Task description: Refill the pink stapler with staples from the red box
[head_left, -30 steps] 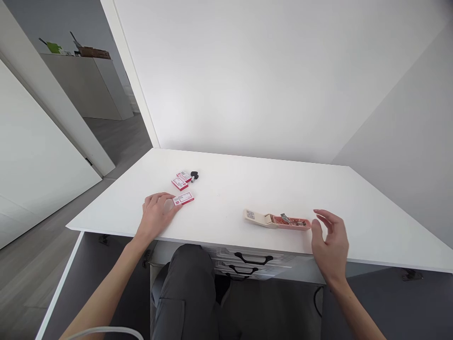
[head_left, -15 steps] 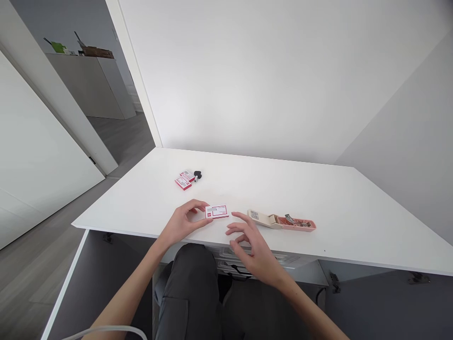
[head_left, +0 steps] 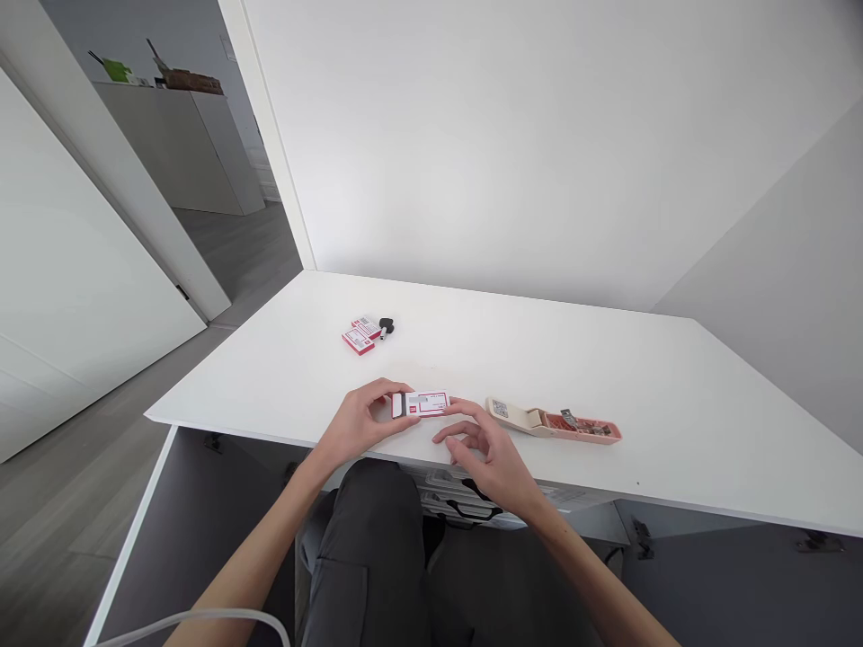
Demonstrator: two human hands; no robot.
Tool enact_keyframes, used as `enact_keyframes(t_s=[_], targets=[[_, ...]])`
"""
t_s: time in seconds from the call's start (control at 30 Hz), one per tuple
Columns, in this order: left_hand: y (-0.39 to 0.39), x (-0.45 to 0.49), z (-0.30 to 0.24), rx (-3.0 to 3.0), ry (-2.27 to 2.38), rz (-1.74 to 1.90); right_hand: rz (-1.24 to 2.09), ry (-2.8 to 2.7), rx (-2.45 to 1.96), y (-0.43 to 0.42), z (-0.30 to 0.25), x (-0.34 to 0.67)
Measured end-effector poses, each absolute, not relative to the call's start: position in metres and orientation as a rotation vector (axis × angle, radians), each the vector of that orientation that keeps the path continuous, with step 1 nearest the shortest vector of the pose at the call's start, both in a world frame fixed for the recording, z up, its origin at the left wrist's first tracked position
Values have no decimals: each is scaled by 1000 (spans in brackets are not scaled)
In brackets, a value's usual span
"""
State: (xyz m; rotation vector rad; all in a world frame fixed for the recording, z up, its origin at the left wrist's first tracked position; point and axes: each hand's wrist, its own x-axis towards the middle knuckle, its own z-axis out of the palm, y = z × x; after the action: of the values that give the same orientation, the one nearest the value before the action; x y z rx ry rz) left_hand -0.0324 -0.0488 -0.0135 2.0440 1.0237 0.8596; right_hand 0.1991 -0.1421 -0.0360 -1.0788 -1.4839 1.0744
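Note:
A small red-and-white box (head_left: 423,404) is held just above the near edge of the white table (head_left: 472,359). My left hand (head_left: 364,420) pinches its left end with thumb and fingers. Fingertips of my right hand (head_left: 482,442) touch its right end, the other fingers curled loosely. To the right lies an open pink-and-cream stapler (head_left: 553,420) with its staple channel showing.
Two more small red-and-white boxes (head_left: 361,333) and a small black object (head_left: 387,326) lie further back on the left. Under the table are clear drawers with black handles (head_left: 465,499). A doorway opens at the left. My knee is below the table edge.
My left hand carried the box from the table's left toward the centre. My right hand left the stapler's right end and came across to the box. The view shifted slightly.

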Motion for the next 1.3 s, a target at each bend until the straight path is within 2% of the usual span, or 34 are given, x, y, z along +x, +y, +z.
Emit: enact_keyframes(t_s=[0.13,0.43,0.7,0.8,1.0,1.3], targets=[[-49,-30,-15,2064,1026,854,1121,-1419,-1121,-141,-39,199],[-47,-34,-24,2068,1060,839,865,-1568,-1145,-145,-48,194],[-50,-34,-26,2104,1144,843,423,-1841,-1182,-144,-34,189],[-50,-34,-26,2087,1186,844,352,-1925,-1155,-141,-32,188],[-50,-33,-26,2050,1189,892,405,-1879,-1173,-142,-32,184],[-45,-43,-20,1755,1097,983,787,-1532,-1103,-141,-19,183]])
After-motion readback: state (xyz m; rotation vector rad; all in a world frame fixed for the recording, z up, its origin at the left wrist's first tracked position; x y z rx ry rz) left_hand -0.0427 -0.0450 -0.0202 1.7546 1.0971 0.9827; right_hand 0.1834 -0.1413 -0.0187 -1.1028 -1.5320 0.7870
